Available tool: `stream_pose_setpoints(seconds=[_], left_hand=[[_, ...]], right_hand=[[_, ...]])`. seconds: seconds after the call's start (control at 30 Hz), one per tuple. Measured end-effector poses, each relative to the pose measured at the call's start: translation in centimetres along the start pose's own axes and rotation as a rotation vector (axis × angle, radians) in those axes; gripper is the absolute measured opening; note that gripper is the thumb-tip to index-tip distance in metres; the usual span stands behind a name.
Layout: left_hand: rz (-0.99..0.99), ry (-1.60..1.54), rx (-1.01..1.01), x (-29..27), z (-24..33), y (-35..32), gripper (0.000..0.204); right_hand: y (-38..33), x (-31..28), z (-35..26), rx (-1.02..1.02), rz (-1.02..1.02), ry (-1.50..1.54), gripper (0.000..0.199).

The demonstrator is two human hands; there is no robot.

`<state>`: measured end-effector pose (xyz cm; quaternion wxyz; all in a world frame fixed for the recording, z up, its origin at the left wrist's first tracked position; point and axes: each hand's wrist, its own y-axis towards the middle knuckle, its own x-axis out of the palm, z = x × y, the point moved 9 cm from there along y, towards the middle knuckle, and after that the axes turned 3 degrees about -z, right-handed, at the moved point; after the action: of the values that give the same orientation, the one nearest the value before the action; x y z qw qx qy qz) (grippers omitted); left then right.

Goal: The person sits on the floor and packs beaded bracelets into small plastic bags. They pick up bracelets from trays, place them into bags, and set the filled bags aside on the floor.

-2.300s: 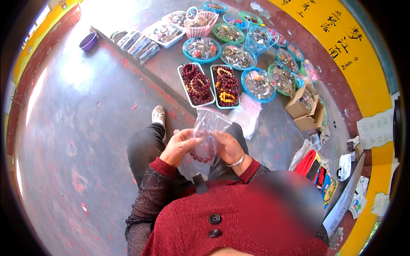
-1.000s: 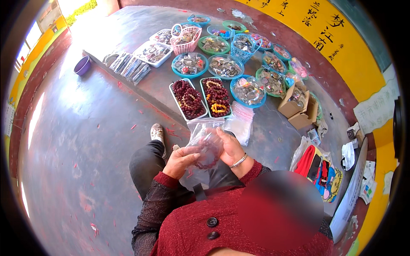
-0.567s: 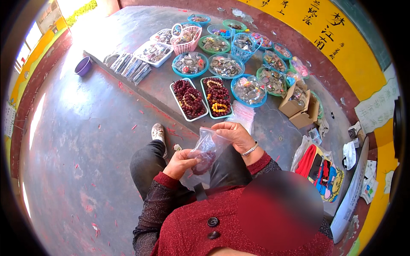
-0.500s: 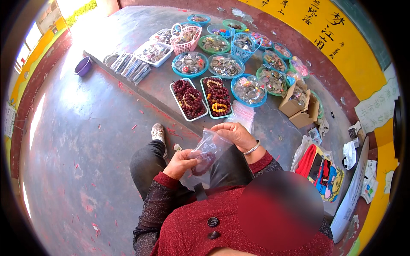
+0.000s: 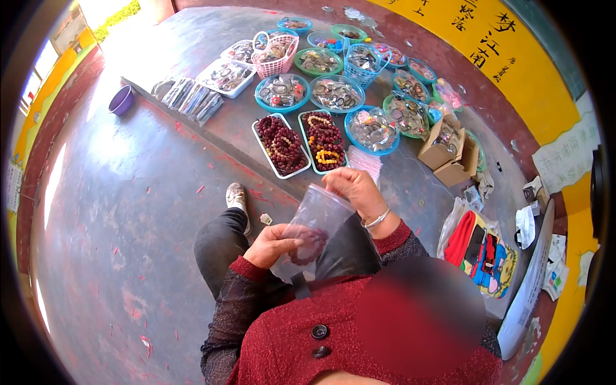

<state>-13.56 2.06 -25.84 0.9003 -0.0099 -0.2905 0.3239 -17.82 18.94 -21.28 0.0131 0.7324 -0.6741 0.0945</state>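
I sit with a clear plastic bag (image 5: 314,218) held up over my lap. Dark red beads (image 5: 309,242) lie bunched in its bottom. My left hand (image 5: 273,245) grips the bag's lower part around the beads. My right hand (image 5: 351,189) pinches the bag's top edge, a metal bangle on its wrist. Just beyond the hands, two white trays of dark red and yellow bead bracelets (image 5: 301,142) lie on a low raised ledge (image 5: 212,131).
Several blue and green round baskets (image 5: 372,128) of trinkets, a pink basket (image 5: 274,54) and flat trays (image 5: 224,76) crowd the ledge. Cardboard boxes (image 5: 446,151) stand to the right, a purple bowl (image 5: 120,101) far left, coloured bags (image 5: 478,247) beside my right side.
My right hand has lifted from the bag's middle to its top edge, stretching the bag upright. The left hand keeps its hold on the beads at the bottom.
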Motion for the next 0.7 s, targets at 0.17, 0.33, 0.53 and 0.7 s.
stream_pose_setpoints(seconds=[0.17,0.33,0.53,0.7], left_hand=[[0.046,-0.337,0.184,-1.2,1.7,0.0,0.036],[0.155,-0.482,0.312,-2.3,2.0,0.4,0.035],[0.117,-0.43,0.203,-0.6,0.7,1.7,0.037],[0.215,-0.344,0.068,-1.8,-2.3,1.8,0.035]], right_hand=[[-1.2,-0.1,3.5,0.087,-0.007,0.558,0.044],[-4.2,6.7,6.7,0.308,-0.146,0.52,0.031],[-2.9,4.4,6.8,0.134,-0.05,0.543,0.026],[-4.4,-0.8,5.4,0.112,0.076,0.544,0.028]])
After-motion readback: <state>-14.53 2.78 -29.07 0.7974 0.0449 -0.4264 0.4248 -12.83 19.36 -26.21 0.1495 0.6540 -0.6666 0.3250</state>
